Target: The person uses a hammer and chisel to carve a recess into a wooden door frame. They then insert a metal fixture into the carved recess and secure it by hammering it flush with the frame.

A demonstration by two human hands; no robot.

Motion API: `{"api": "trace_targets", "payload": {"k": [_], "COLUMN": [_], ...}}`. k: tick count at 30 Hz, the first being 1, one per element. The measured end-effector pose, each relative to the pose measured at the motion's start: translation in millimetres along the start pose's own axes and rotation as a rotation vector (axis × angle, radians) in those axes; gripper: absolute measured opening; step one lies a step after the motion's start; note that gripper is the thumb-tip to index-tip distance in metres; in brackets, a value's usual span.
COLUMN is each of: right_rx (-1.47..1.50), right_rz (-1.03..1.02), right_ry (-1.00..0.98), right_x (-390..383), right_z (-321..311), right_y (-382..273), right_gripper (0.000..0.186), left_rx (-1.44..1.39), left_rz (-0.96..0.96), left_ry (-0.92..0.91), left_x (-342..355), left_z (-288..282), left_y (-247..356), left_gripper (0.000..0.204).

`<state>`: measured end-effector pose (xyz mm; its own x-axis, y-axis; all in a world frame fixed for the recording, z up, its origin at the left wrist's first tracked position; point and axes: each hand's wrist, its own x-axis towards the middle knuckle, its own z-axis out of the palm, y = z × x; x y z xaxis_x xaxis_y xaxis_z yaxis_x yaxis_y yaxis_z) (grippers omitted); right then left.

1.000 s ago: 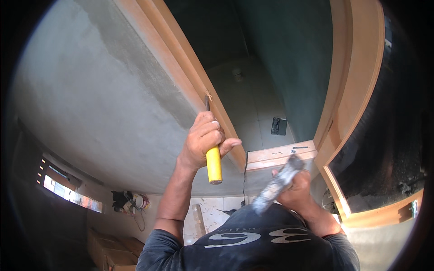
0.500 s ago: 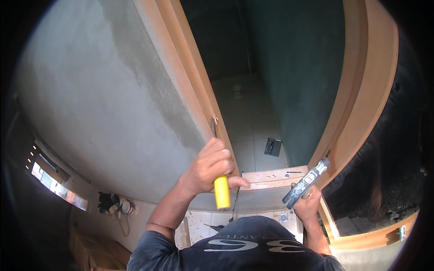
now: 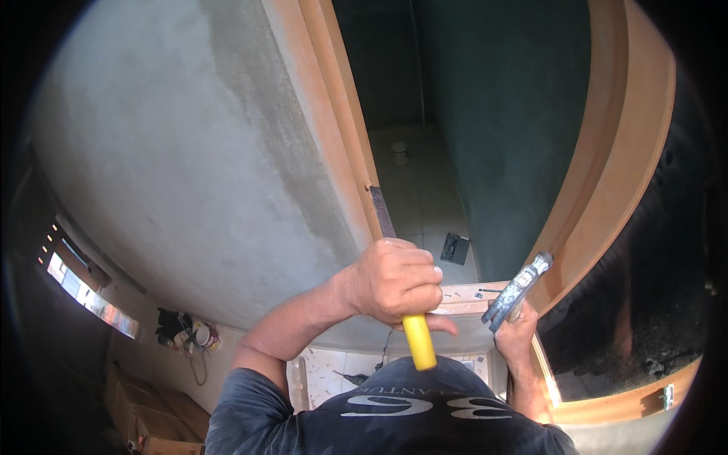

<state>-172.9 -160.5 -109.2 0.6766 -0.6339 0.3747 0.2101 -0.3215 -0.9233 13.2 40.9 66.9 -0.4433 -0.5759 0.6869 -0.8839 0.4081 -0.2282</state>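
Note:
My left hand (image 3: pixel 397 280) is wrapped round a chisel (image 3: pixel 419 343) with a yellow handle, its thumb sticking out to the right. The dark flat blade points away from me, its tip at a small notch (image 3: pixel 369 186) in the left post of the wooden door frame (image 3: pixel 350 125). Low on the right, my right hand (image 3: pixel 517 331) grips a claw hammer (image 3: pixel 519 287). The worn metal head shows above the fist, apart from the chisel, while most of the handle is hidden.
A grey plastered wall (image 3: pixel 189 152) borders the frame on the left. Screws and small parts lie on the wooden sill (image 3: pixel 462 297). Beyond the doorway, a dark flat case (image 3: pixel 455 248) rests on the tiles. Cardboard boxes (image 3: pixel 155 413) stand lower left; a dark glossy panel (image 3: pixel 629 303) is on the right.
My left hand has moved right and turned the chisel, so the blade's broad side shows. The wood curl at the notch is out of sight. The hammer has tilted slightly in my right hand.

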Motion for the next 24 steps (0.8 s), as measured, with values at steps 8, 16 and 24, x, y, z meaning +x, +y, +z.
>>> {"api": "trace_targets", "payload": {"k": [8, 16, 24], "right_rx": [0.049, 0.008, 0.008], "right_rz": [0.03, 0.078, 0.059], "right_ry": [0.047, -0.006, -0.002], "right_x": [-14, -29, -34], "right_z": [4, 3, 6], "right_y": [-13, -18, -12], "right_gripper": [0.004, 0.01, 0.01], "left_rx": [-0.04, -0.015, -0.017], "left_rz": [-0.066, -0.094, -0.103], "left_ry": [0.039, 0.089, 0.072], "left_x": [-25, -28, -33], "left_z": [-2, -6, -9], "left_y": [-25, -17, -22], "left_gripper": [0.056, 0.057, 0.054]}}
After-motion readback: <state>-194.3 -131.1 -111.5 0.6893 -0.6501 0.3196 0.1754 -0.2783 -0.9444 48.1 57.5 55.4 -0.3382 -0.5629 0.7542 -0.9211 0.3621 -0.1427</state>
